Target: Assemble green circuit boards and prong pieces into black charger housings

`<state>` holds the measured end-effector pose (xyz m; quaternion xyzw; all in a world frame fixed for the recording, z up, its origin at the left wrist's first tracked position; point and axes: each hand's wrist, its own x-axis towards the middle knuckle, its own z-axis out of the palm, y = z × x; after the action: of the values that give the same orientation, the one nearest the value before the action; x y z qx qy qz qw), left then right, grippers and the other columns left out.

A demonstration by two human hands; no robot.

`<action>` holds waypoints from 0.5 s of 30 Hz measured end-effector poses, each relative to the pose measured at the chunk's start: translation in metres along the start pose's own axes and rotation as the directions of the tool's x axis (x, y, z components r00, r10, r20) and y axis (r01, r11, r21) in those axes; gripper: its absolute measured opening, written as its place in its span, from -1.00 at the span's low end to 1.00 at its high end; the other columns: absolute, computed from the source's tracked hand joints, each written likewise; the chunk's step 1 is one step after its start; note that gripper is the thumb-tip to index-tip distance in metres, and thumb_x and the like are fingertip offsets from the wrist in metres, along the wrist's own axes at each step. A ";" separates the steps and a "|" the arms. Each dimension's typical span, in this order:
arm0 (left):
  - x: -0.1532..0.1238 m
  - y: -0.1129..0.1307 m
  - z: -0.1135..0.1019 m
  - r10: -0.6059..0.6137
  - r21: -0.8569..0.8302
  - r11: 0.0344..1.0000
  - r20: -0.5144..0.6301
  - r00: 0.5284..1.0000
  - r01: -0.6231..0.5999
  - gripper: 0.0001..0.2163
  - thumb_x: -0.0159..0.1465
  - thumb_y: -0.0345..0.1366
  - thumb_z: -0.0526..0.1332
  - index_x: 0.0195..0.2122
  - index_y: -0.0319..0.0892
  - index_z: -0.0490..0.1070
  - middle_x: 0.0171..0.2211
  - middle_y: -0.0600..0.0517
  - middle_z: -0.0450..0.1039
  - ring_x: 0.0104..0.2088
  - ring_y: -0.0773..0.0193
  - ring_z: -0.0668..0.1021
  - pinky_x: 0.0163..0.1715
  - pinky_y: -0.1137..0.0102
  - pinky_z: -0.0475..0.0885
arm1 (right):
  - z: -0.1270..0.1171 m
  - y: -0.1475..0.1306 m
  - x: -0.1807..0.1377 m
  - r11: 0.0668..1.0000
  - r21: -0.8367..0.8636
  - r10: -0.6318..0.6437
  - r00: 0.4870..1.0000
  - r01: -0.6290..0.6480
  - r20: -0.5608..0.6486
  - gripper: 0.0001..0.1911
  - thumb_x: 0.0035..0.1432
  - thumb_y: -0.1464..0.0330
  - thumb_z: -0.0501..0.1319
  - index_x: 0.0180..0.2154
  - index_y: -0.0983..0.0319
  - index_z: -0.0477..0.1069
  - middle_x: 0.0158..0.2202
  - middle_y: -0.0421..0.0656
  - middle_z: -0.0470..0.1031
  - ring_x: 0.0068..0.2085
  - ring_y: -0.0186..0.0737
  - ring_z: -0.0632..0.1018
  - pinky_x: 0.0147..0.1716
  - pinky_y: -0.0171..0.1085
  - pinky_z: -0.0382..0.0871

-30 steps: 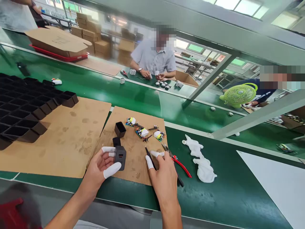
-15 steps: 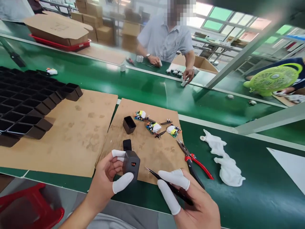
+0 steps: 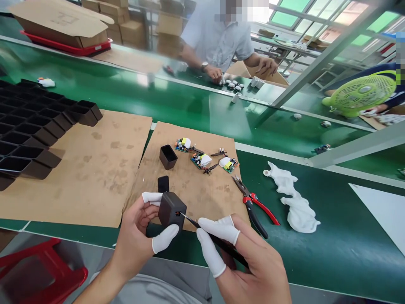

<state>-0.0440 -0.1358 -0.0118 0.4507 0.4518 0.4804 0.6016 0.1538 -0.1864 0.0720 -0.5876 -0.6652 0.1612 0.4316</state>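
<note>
My left hand (image 3: 139, 236), with white finger cots, grips a black charger housing (image 3: 171, 209) above the near edge of a cardboard sheet (image 3: 190, 190). My right hand (image 3: 249, 261), also in finger cots, holds black tweezers (image 3: 218, 242) whose tip touches the port opening on the housing's front face. On the cardboard lie an open black shell (image 3: 168, 156), a small black cap (image 3: 163, 183) and three small circuit boards (image 3: 205, 160).
Red-handled cutters (image 3: 253, 204) and white gloves (image 3: 292, 202) lie to the right on the green belt (image 3: 316, 253). Black compartment trays (image 3: 34, 131) sit far left on a larger cardboard sheet (image 3: 85, 177). A person across the belt handles small white parts (image 3: 234, 86). A green fan (image 3: 360, 99) stands at right.
My right hand picked the tweezers up off the cardboard and brought the tip to the housing's port. My left hand turned the housing slightly and drew it nearer.
</note>
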 end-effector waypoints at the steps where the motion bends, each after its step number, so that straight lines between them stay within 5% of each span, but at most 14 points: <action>1: -0.001 0.000 0.001 0.007 0.007 1.000 -0.024 1.000 -0.007 -0.52 0.16 -0.26 0.66 0.06 -0.11 0.56 -0.07 -0.07 0.76 -0.08 0.08 0.78 0.02 0.33 0.71 | 0.002 0.000 -0.002 1.000 -0.001 0.012 1.000 -0.012 0.003 -0.75 0.41 0.50 0.39 -0.01 0.08 0.76 -0.32 -0.20 0.58 -0.43 -0.29 0.62 -0.55 -0.40 0.47; 5: -0.002 0.004 0.003 -0.005 0.004 1.000 -0.076 0.997 0.005 -0.48 0.07 -0.30 0.69 0.02 -0.10 0.58 -0.08 -0.05 0.76 -0.08 0.09 0.78 0.02 0.34 0.71 | 0.004 0.000 -0.008 0.998 -0.006 0.063 0.998 -0.063 -0.022 -0.74 0.44 0.47 0.37 0.03 0.07 0.76 -0.32 -0.20 0.54 -0.46 -0.30 0.54 -0.57 -0.35 0.40; 8: 0.002 0.016 0.003 -0.136 -0.168 0.979 -0.130 0.982 0.114 -0.49 0.01 -0.18 0.72 -0.06 -0.13 0.61 -0.10 -0.08 0.78 -0.08 -0.06 0.82 0.02 0.19 0.76 | -0.004 -0.001 -0.007 0.996 0.029 0.087 0.996 -0.087 -0.016 -0.80 0.40 0.45 0.41 -0.06 0.05 0.77 -0.31 -0.19 0.61 -0.47 -0.29 0.57 -0.58 -0.36 0.43; 12: -0.004 0.042 0.006 -0.360 -0.545 0.794 -0.066 0.930 0.269 -0.54 0.21 0.16 0.55 -0.14 -0.15 0.70 -0.20 -0.11 0.80 -0.05 -0.36 0.83 0.12 -0.24 0.74 | -0.012 0.008 -0.006 0.972 0.111 0.222 0.964 -0.207 -0.148 -0.85 0.35 0.39 0.47 -0.12 0.02 0.80 -0.27 -0.20 0.67 -0.42 -0.28 0.63 -0.48 -0.40 0.55; 15: -0.016 0.056 0.007 -0.391 -0.589 0.765 -0.101 0.915 0.261 -0.57 0.30 0.16 0.47 -0.16 -0.15 0.77 -0.16 -0.14 0.82 0.06 -0.46 0.79 0.21 -0.31 0.68 | -0.008 0.020 -0.011 0.942 0.204 0.302 0.937 -0.266 -0.174 -0.88 0.34 0.34 0.49 -0.11 0.03 0.81 -0.32 -0.19 0.66 -0.35 -0.22 0.69 -0.36 -0.38 0.62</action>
<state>-0.0488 -0.1452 0.0458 0.1115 0.4244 0.5258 0.7287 0.1724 -0.1939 0.0575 -0.6504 -0.5085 0.2196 0.5198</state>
